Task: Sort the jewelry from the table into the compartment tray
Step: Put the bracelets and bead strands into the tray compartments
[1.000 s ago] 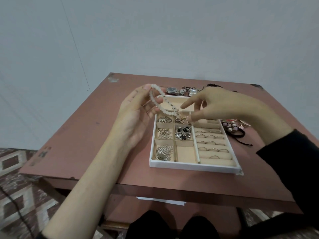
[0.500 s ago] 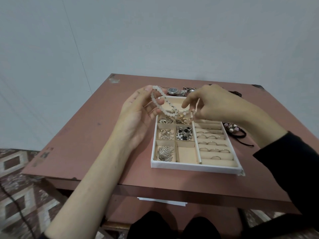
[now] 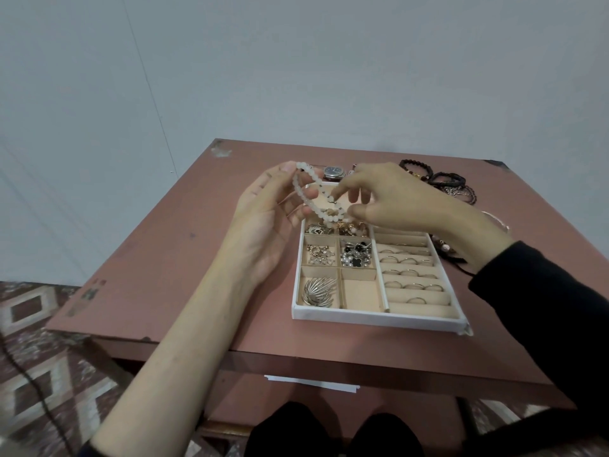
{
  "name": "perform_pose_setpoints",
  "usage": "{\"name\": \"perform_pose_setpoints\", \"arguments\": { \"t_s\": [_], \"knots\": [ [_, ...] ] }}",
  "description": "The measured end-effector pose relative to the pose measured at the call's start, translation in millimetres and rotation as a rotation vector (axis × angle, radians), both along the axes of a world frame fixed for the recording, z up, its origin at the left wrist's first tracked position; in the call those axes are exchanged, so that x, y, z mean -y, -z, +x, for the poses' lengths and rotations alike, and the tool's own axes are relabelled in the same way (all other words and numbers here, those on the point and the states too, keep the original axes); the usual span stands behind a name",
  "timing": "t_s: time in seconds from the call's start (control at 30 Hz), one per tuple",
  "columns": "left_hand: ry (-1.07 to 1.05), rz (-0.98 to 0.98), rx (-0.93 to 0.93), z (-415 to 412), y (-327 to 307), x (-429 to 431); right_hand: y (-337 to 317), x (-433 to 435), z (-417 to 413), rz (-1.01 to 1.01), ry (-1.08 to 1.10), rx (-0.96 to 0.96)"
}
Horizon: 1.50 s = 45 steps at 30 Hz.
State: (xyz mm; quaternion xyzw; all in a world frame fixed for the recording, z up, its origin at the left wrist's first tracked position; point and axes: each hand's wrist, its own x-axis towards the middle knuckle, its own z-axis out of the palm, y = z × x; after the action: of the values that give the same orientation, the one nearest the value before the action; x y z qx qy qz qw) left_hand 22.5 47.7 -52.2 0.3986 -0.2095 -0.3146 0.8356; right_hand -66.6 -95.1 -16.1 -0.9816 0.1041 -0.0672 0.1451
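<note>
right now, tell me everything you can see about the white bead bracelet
The bracelet is a loop of round, milky white beads that look smooth and slightly translucent, like stone or glass. It is held in the air above the far end of the tray, not yet inside it. The left hand pinches its upper end and the right hand pinches its lower end, so the loop slants between them. Nothing else touches it.

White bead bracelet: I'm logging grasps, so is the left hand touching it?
Touching. The head view shows the white bead bracelet looped over fingers of the left hand, with its beads lying directly against them.
</note>
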Motion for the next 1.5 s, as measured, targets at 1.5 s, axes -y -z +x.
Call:
{"name": "perform_pose_setpoints", "arguments": {
  "t_s": [1.5],
  "knots": [
    [-0.023, -0.004, -0.014, -1.6, -0.2, -0.1, -4.1, -12.6, -10.9, -0.382, -0.034, -0.069]
  ]
}}
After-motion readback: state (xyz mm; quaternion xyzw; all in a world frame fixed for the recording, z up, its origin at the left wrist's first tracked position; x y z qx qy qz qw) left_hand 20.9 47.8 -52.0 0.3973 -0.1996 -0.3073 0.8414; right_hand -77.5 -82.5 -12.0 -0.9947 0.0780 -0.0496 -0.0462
